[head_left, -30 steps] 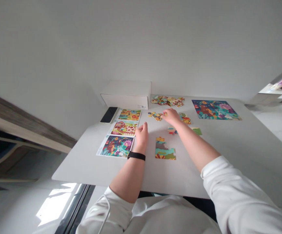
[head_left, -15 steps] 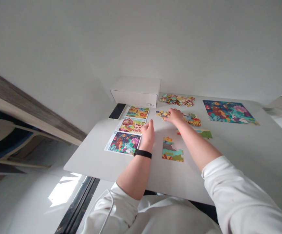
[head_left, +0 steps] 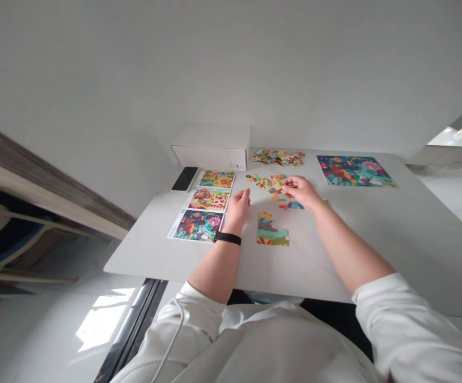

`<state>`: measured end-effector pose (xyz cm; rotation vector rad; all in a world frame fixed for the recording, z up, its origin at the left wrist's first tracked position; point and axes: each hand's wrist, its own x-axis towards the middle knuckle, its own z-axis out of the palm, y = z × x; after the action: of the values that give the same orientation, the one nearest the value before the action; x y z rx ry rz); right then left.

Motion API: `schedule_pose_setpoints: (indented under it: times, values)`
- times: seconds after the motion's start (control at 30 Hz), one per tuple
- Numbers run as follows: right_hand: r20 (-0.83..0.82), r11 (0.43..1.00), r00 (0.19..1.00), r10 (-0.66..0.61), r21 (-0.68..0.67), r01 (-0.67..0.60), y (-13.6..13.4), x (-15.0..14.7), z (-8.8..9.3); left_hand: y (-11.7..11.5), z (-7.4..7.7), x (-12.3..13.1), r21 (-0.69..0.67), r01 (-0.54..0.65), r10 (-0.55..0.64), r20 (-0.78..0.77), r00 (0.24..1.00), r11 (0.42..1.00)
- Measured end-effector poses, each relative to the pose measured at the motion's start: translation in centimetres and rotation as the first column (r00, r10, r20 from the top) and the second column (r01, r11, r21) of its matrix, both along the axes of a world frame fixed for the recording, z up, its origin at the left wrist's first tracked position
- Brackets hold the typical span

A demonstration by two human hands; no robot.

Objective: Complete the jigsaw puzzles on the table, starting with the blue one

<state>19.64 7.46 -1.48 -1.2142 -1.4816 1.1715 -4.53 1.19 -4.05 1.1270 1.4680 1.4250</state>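
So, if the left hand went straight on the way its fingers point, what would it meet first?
Probably the loose pieces just ahead of the left hand; depth is unclear.

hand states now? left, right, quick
Left hand: open, loosely curled, empty, resting on the table.
Right hand: grip closed on a puzzle piece.

White table [head_left: 374, 234], joined puzzle section [head_left: 271, 236] just nearer than the right hand [head_left: 300, 191] pinching a puzzle piece [head_left: 277, 187], small clusters [head_left: 259, 181] just beyond it, loose heap [head_left: 277, 157] farther, finished puzzle [head_left: 354, 170] to its right, three picture cards [head_left: 209, 205], black phone [head_left: 185, 178] and white box [head_left: 210, 149] to its left.
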Motion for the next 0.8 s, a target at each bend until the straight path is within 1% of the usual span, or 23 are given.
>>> schedule_pose_setpoints:
  times: [0.1, 0.2, 0.3, 0.37, 0.43, 0.5, 0.6, 0.73, 0.8]
  values:
    - [-0.058, 0.999, 0.997, -0.04, -0.032, 0.038, -2.6, 2.9, 0.1, 0.1, -0.4, 0.3, 0.023, 0.021, -0.018, -0.085, 0.996, 1.0]
    - [-0.107, 0.992, 0.986, -0.124, -0.034, 0.121, -4.4, 4.4, -0.5, 0.2, -0.8, 0.6, 0.032, 0.031, -0.024, -0.195, 0.981, 0.999]
    - [-0.163, 0.978, 0.964, -0.211, -0.03, 0.209, -5.3, 4.5, -1.7, -0.1, -0.8, 0.8, 0.057, 0.05, -0.031, -0.282, 0.959, 0.997]
    - [-0.187, 0.964, 0.946, -0.264, -0.026, 0.264, -5.7, 4.0, -2.4, -0.6, -0.4, 1.0, 0.109, 0.095, -0.057, -0.308, 0.95, 0.99]
    - [-0.196, 0.956, 0.937, -0.288, 0.001, 0.294, -6.0, 3.4, -2.8, -1.4, 0.1, 1.3, 0.169, 0.161, -0.097, -0.333, 0.938, 0.972]
    - [-0.202, 0.957, 0.941, -0.273, 0.048, 0.287, -6.3, 2.8, -2.9, -2.3, 0.7, 1.7, 0.199, 0.227, -0.143, -0.365, 0.92, 0.953]
    - [-0.2, 0.964, 0.955, -0.219, 0.105, 0.243, -6.8, 2.1, -2.7, -3.5, 1.3, 2.4, 0.185, 0.317, -0.214, -0.427, 0.878, 0.93]
    - [-0.123, 0.971, 0.979, -0.161, 0.157, 0.179, -7.6, 1.3, -2.5, -4.2, 1.7, 2.9, 0.167, 0.428, -0.267, -0.569, 0.778, 0.888]
    - [-0.082, 0.971, 0.987, -0.139, 0.184, 0.152, -7.9, 1.0, -2.5, -4.2, 1.7, 2.9, 0.147, 0.45, -0.278, -0.609, 0.743, 0.881]
